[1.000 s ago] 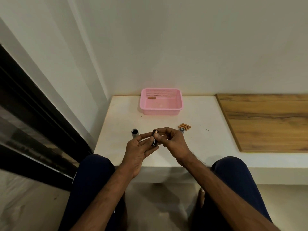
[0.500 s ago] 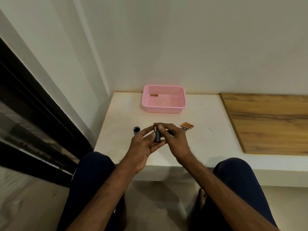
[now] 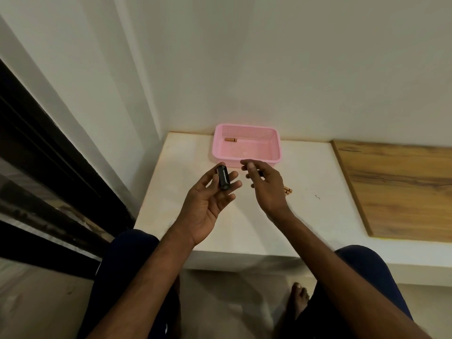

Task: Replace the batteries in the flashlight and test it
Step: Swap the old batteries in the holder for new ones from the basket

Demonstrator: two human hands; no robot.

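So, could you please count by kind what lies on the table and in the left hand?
Pink basket: 1
Battery in the basket: 1
Battery holder in the left hand: 1
Wooden board: 1
Loose batteries behind the right hand: partly hidden, not counted
Total: 4

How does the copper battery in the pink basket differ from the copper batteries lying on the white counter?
The copper battery lies alone inside the pink plastic basket, near its far wall; the copper batteries lie clustered on the white counter. The basket battery is in full view; the counter batteries are mostly hidden behind the right hand. It lies crosswise; they point diagonally. All are small copper-coloured cylinders lying flat.
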